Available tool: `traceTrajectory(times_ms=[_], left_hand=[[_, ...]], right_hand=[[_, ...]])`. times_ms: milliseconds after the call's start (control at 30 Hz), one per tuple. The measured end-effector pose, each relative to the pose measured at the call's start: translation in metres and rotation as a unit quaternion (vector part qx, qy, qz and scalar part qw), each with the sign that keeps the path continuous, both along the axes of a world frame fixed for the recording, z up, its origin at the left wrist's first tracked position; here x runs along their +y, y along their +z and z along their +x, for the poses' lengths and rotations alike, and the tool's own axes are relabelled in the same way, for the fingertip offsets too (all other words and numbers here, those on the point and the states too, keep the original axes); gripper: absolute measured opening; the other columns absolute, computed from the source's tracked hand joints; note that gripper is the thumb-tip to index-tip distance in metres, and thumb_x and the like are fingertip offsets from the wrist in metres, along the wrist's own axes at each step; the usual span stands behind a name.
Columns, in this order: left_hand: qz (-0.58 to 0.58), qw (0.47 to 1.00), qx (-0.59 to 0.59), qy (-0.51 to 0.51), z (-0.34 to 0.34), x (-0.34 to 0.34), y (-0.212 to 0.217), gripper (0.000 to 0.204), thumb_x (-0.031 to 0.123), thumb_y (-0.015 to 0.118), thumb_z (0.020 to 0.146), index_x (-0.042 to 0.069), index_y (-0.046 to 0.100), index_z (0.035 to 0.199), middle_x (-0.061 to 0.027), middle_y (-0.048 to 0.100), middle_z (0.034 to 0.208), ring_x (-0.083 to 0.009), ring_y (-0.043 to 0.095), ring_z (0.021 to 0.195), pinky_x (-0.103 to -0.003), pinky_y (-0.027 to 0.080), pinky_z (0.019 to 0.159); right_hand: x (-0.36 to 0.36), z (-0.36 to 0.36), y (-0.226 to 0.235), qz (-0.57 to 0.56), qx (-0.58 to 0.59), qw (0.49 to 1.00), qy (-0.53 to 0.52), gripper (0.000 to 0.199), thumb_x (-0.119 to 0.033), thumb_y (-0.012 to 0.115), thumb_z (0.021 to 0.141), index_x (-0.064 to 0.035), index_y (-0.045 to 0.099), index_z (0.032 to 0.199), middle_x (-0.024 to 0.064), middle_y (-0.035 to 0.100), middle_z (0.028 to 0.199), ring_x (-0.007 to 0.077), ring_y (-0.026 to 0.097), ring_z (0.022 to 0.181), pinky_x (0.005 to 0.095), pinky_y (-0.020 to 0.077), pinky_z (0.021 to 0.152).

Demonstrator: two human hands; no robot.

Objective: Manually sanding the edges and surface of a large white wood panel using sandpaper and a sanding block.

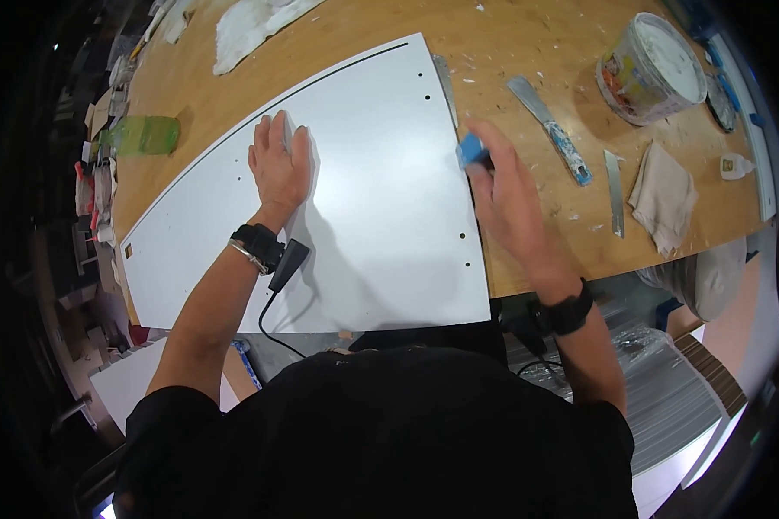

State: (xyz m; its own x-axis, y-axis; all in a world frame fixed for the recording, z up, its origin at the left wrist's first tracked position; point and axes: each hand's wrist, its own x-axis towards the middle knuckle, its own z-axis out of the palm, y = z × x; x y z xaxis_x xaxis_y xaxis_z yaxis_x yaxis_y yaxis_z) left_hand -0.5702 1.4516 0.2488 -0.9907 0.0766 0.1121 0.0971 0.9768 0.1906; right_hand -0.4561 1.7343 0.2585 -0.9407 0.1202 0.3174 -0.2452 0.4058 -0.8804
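Note:
A large white panel with a few small drilled holes and a dark groove along its far edge lies on the wooden table. My left hand rests on the panel's left half, palm down with the fingers stretched out. At the panel's right edge, my right hand grips a small blue block between thumb and fingers. The block is at that edge and partly covered by my fingers, so its exact kind does not show. Wristbands with black devices sit on both wrists, and a cable runs from the left one.
On the wooden table, a putty knife, a metal strip, a beige cloth, a small white bottle and a tub of white paste lie to the right. A green bottle lies at left.

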Motion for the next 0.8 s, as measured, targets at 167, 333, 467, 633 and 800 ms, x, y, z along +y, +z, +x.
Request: traceTrajectory(times_ms=[167,333,467,633,800], left_hand=[[0.007,1.000,0.001,-0.007,0.000,0.004,-0.001,0.056,0.042,0.040,0.091,0.008,0.037,0.135,-0.0194,0.029,0.142,-0.0305,0.020,0.135,-0.043,0.009,0.111],[-0.011,1.000,-0.004,0.008,-0.001,0.004,-0.001,0.056,0.042,0.039,0.091,0.009,0.037,0.135,-0.0184,0.028,0.143,-0.0297,0.020,0.135,-0.043,0.010,0.111],[-0.007,1.000,0.004,0.008,0.000,0.000,-0.004,0.055,0.043,0.038,0.091,0.009,0.037,0.135,-0.0181,0.027,0.143,-0.0295,0.021,0.135,-0.044,0.012,0.110],[-0.010,1.000,0.023,-0.008,0.001,-0.001,-0.003,0.055,0.043,0.039,0.091,0.008,0.038,0.135,-0.0190,0.030,0.142,-0.0299,0.022,0.134,-0.044,0.013,0.110],[-0.018,0.999,0.028,-0.009,-0.003,-0.002,-0.007,0.055,0.042,0.040,0.091,0.009,0.038,0.135,-0.0187,0.031,0.141,-0.0300,0.024,0.133,-0.044,0.013,0.110]], right_hand=[[0.005,-0.021,0.003,-0.015,-0.048,0.999,-0.006,0.049,0.007,0.054,0.079,-0.0119,0.044,0.123,0.0165,0.056,0.109,0.0341,0.055,0.098,0.0402,0.0453,0.084],[0.008,0.031,0.010,0.023,-0.024,0.995,0.096,0.046,0.008,0.053,0.080,-0.0099,0.046,0.121,0.0166,0.055,0.111,0.0348,0.054,0.101,0.0406,0.0444,0.087],[0.022,0.102,0.020,0.062,-0.063,0.995,0.055,0.048,0.005,0.055,0.081,-0.0047,0.042,0.126,0.0158,0.056,0.106,0.0305,0.056,0.098,0.0371,0.0454,0.084],[0.063,0.089,0.022,-0.193,-0.113,0.973,-0.062,0.061,0.001,0.052,0.085,0.0000,0.022,0.138,0.0135,0.055,0.102,0.0184,0.056,0.092,0.0314,0.0453,0.080],[0.072,0.035,0.025,-0.323,-0.214,0.920,-0.060,0.071,-0.004,0.052,0.086,0.0017,0.010,0.142,0.0134,0.055,0.101,0.0152,0.056,0.084,0.0298,0.0463,0.075]])
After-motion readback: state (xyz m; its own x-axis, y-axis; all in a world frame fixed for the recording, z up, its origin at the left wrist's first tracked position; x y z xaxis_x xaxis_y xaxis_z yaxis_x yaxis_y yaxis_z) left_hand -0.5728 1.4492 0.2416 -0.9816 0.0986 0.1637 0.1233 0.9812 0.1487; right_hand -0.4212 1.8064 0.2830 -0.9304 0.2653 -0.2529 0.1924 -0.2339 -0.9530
